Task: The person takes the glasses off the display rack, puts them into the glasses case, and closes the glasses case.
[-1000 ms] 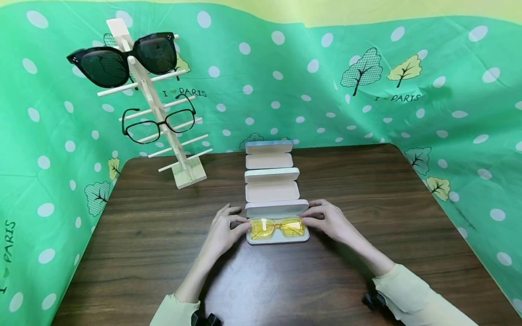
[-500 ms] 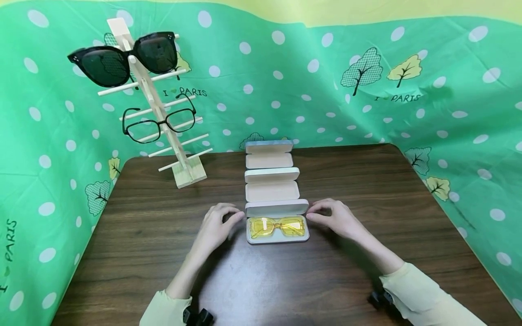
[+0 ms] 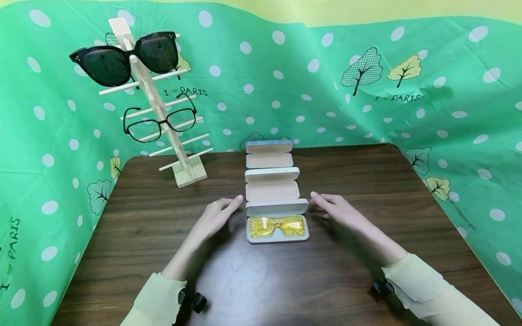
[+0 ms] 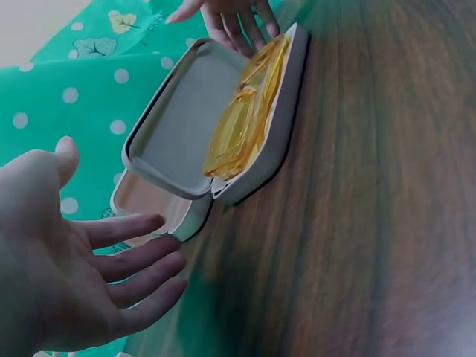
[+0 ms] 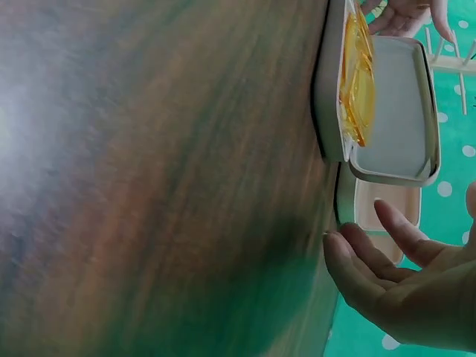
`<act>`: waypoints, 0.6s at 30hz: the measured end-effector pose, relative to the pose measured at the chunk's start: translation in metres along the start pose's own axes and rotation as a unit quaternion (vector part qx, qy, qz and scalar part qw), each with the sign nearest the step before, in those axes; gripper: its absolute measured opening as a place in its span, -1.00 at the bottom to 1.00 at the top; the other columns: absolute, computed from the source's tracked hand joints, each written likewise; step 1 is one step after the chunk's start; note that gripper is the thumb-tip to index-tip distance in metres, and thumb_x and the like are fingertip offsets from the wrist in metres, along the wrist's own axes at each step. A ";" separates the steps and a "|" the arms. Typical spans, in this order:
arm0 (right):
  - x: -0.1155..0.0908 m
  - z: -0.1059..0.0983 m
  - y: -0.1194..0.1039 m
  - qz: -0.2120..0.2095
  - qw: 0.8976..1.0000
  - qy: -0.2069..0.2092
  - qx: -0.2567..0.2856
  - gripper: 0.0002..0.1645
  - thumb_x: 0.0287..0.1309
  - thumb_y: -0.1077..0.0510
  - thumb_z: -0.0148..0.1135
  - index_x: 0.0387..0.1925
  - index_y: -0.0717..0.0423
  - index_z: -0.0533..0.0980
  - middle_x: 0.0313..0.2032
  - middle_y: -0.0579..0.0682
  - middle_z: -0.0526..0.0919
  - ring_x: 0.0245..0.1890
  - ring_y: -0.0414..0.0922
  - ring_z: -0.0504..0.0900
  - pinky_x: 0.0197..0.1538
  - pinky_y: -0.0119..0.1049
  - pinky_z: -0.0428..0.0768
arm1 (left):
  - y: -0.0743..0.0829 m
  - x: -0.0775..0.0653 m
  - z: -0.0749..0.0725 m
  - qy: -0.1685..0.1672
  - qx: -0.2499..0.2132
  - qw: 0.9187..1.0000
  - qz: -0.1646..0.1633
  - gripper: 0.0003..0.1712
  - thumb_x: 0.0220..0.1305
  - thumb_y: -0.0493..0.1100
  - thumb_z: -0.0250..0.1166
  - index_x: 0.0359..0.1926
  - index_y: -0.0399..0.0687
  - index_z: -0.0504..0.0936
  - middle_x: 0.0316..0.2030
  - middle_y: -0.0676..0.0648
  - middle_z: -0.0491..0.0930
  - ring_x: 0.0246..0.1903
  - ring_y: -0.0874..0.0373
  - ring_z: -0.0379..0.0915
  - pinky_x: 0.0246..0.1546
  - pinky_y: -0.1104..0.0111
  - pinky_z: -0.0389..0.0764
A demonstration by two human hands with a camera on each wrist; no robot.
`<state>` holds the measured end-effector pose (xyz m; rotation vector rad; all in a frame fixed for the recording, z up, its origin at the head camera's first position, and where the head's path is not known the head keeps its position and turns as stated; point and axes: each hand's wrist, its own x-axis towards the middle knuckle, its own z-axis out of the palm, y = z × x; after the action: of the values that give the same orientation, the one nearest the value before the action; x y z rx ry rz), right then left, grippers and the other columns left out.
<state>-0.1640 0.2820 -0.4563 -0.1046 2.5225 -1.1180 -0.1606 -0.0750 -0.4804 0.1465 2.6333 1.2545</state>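
Note:
Yellow-tinted glasses (image 3: 277, 227) lie folded in the base of the nearest glasses case (image 3: 278, 241), whose lid (image 3: 277, 208) stands raised. My left hand (image 3: 216, 216) is just left of that lid, holding nothing; in the left wrist view its fingers (image 4: 145, 271) are spread and relaxed. On the other side, my right hand (image 3: 336, 209) is close to the lid's right end with nothing in it. Its loosely bent fingers (image 5: 357, 260) show in the right wrist view, apart from the case.
Two more open cases, a middle one (image 3: 272, 191) and a far one (image 3: 269, 160), line up behind on the wooden table (image 3: 261, 280). At the back left, a wooden display stand (image 3: 189, 172) bears black sunglasses (image 3: 108, 67) and black-framed glasses (image 3: 144, 131). A green dotted cloth (image 3: 310, 113) hangs behind.
Both hands have let go of the yellow glasses and moved outward and slightly up towards the lid's ends, their fingers opening. The glasses stay in the case.

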 end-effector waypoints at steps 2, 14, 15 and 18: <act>0.002 -0.001 -0.003 0.013 1.000 -0.016 0.014 -0.09 0.54 -0.40 -0.20 0.32 0.32 0.48 0.31 0.33 0.55 0.31 0.22 0.57 0.18 -0.01 0.69 | 0.000 0.003 -0.003 -0.026 0.001 1.000 -0.013 -0.20 0.51 0.41 -0.07 0.21 -0.14 0.67 0.16 -0.18 0.70 0.26 -0.09 0.57 0.35 -0.02 0.48; 0.013 -0.007 -0.014 0.053 0.995 -0.082 0.033 0.05 0.48 -0.47 -0.23 0.34 0.43 0.42 0.26 0.38 0.57 0.18 0.18 0.66 0.14 0.02 0.71 | 0.008 0.022 -0.010 -0.142 -0.047 0.986 -0.079 -0.10 0.45 0.47 -0.09 0.22 -0.20 0.66 0.15 -0.17 0.70 0.07 0.03 0.65 0.09 0.18 0.68; 0.014 -0.008 -0.014 0.055 0.994 -0.087 0.030 0.06 0.47 -0.48 -0.22 0.34 0.42 0.42 0.24 0.37 0.59 0.16 0.16 0.67 0.13 0.01 0.72 | 0.008 0.023 -0.011 -0.151 -0.050 0.984 -0.082 -0.09 0.45 0.47 -0.09 0.23 -0.21 0.65 0.16 -0.17 0.70 0.07 0.03 0.65 0.10 0.18 0.68; 0.017 -0.009 -0.016 0.066 0.992 -0.103 0.015 0.07 0.44 -0.52 -0.23 0.32 0.38 0.46 0.16 0.33 0.64 0.07 0.11 0.69 0.07 -0.02 0.73 | 0.010 0.027 -0.012 -0.172 -0.052 0.980 -0.090 -0.08 0.44 0.48 -0.08 0.23 -0.22 0.64 0.18 -0.19 0.69 0.06 0.03 0.65 0.10 0.18 0.68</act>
<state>-0.1843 0.2735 -0.4446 -0.0424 2.2951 -1.0353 -0.1894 -0.0728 -0.4696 0.0944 2.2299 1.1831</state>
